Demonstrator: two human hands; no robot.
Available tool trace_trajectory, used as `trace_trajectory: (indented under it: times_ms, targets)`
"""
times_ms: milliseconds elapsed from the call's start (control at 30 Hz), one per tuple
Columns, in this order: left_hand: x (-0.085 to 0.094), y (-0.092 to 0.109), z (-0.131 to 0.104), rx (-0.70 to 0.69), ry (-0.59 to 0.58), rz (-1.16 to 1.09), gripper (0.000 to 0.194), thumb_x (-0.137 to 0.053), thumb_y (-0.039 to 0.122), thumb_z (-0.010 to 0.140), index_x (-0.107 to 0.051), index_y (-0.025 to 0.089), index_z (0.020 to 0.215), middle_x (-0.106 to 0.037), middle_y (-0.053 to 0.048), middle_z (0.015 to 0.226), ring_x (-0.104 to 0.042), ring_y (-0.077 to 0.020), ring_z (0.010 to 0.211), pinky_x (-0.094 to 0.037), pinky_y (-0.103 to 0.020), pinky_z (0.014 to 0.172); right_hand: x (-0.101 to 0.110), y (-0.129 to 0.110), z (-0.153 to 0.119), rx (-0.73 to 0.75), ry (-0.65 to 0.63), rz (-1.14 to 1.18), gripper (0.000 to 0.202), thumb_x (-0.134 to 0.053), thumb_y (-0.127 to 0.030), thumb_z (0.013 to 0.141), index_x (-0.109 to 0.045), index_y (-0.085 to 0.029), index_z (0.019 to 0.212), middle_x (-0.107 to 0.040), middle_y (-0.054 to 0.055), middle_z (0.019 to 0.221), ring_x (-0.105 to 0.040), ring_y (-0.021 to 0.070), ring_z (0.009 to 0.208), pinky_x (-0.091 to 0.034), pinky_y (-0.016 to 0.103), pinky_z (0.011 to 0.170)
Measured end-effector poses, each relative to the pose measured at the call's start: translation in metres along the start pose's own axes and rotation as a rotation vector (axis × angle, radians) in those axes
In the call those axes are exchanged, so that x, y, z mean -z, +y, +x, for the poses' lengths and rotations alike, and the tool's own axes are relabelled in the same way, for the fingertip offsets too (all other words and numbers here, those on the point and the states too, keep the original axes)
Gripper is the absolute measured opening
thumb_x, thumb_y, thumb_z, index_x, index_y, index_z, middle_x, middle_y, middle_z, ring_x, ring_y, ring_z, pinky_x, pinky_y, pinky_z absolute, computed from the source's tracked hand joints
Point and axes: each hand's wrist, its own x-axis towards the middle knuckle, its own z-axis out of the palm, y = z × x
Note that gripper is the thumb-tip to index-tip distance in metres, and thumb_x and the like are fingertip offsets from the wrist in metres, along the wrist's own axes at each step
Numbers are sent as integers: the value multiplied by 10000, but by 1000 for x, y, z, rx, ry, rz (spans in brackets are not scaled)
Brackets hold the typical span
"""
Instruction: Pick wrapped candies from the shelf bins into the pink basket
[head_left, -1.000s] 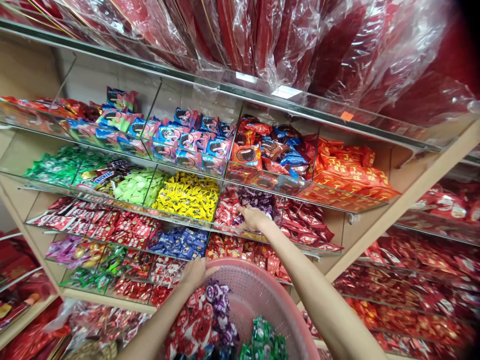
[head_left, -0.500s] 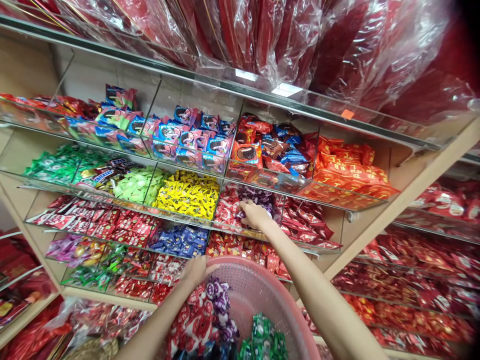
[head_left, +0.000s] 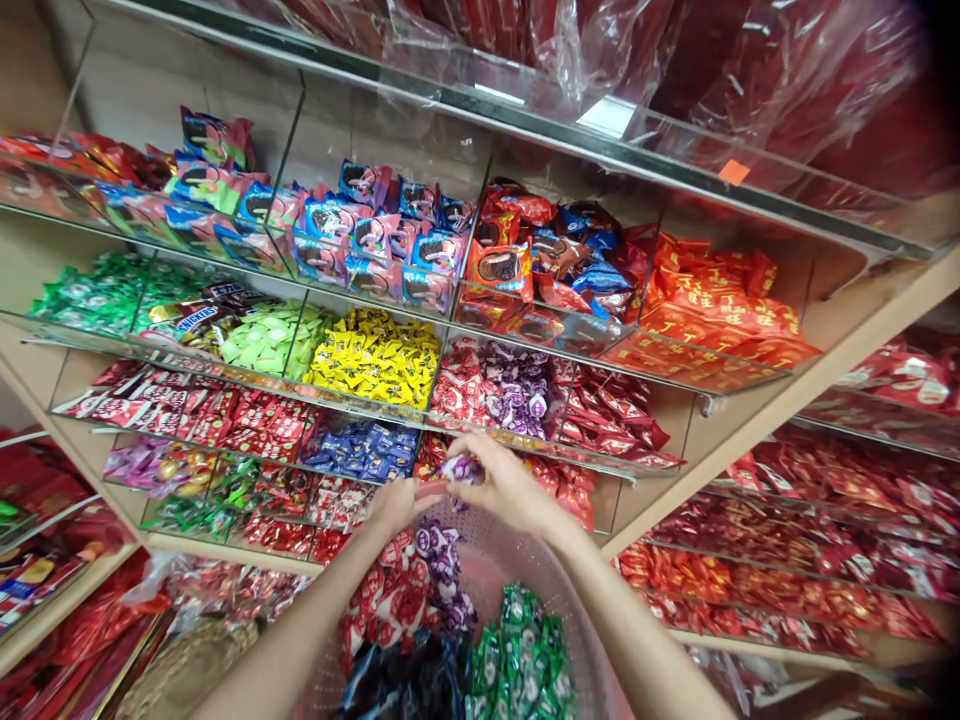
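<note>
My left hand point(head_left: 395, 503) is closed on the rim of a pink perforated plastic basket point(head_left: 517, 560). Above the basket's far rim, my right hand point(head_left: 500, 484) curls around purple-and-white wrapped candies point(head_left: 460, 468). Inside the basket lie red-and-white wrapped candies point(head_left: 394, 590), more purple ones beside them, green wrapped candies point(head_left: 525, 650) on the right and dark packets point(head_left: 412, 672) at the bottom. Beyond my hands, a shelf compartment holds purple candies point(head_left: 517, 385) next to red-and-white candies point(head_left: 459, 383).
Glass-fronted shelves carry yellow candies point(head_left: 375, 360), blue packets point(head_left: 360, 450), blue-and-pink packets point(head_left: 375, 235) and orange packets point(head_left: 720, 295). A glass shelf edge point(head_left: 525, 95) runs across the top under plastic-wrapped red goods. A wooden side panel point(head_left: 750, 420) slants on the right.
My right hand has come back from the purple candy compartment to above the basket, with purple candies in it. My left hand stays on the rim. The view has tilted slightly downward.
</note>
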Motion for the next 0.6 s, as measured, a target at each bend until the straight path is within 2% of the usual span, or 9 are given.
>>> trace_trajectory:
  times_ms: [167,267,400,600]
  targets:
    - [-1,-1,0,6,9,15,634,-222,678,748,-575,166,874,-589,-119,843,-566,-263,818,-422,-334,671,-88,47,-34,-231,-83,149,285,-593,-199,645,-500,-223,914,-550,-7,904,-497,155,845,-361,238,716]
    - [0,0,-1,0,17,1,635,-217,679,750,-572,160,841,-588,-118,831,-569,-257,807,-420,-336,680,-122,66,-46,-359,-123,162,297,-591,-195,611,-507,-214,896,-567,-10,864,-509,160,810,-361,240,690]
    - [2,2,-1,-5,23,4,633,-222,681,748,-568,158,839,-592,-114,813,-571,-260,797,-422,-341,669,-141,65,-52,-426,-113,163,282,-574,-242,633,-487,-222,901,-563,-14,826,-518,153,769,-347,221,618]
    - [1,1,0,-4,17,3,659,-203,691,742,-570,152,837,-591,-112,810,-571,-254,789,-422,-327,666,-148,60,-51,-458,-86,182,226,-516,-344,723,-466,-219,905,-559,-19,739,-514,134,652,-313,216,544]
